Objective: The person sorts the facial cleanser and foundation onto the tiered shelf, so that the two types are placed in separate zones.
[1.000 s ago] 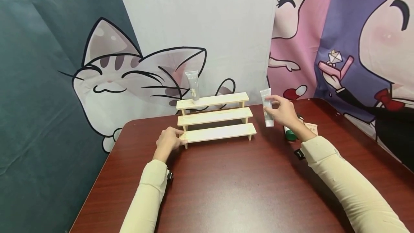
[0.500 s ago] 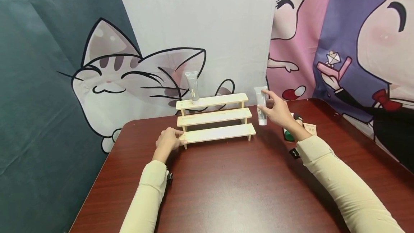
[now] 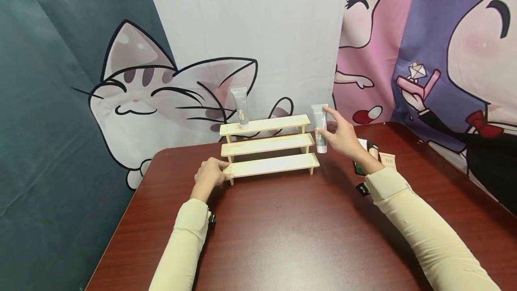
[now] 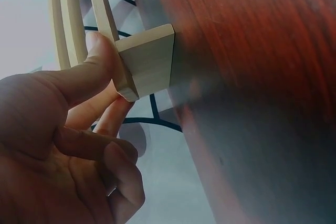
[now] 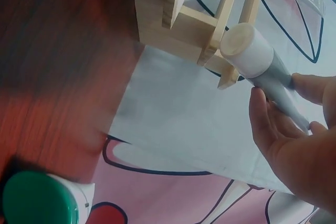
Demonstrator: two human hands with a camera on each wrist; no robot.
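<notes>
The tube [image 3: 320, 120] is upright with its white cap at the bottom, just beyond the right end of the rack [image 3: 274, 165], about level with its upper shelves; whether it touches the rack I cannot tell. The right hand [image 3: 343, 136] pinches it between thumb and fingers, from the side away from the rack. The left hand [image 3: 211, 173] grips the left end of the rack's bottom shelf, thumb on top and fingertips beneath. The rack is pale wood with three stepped shelves, and a second tube [image 3: 241, 109] stands on its cap at the left of the top one. On the table [image 3: 262, 232], farther right of the rack and partly hidden by the right arm, are a green lid [image 5: 39, 200] on a white container, a small dark-topped bottle [image 3: 373, 149] and a pale packet [image 3: 388, 160] lettered "BB". Both sleeves [image 3: 181, 237] are cream, reaching in from the near side of the rack. Behind the rack hangs a printed backdrop [image 3: 282, 26], its smiling cat [image 3: 137, 95] to the left
</notes>
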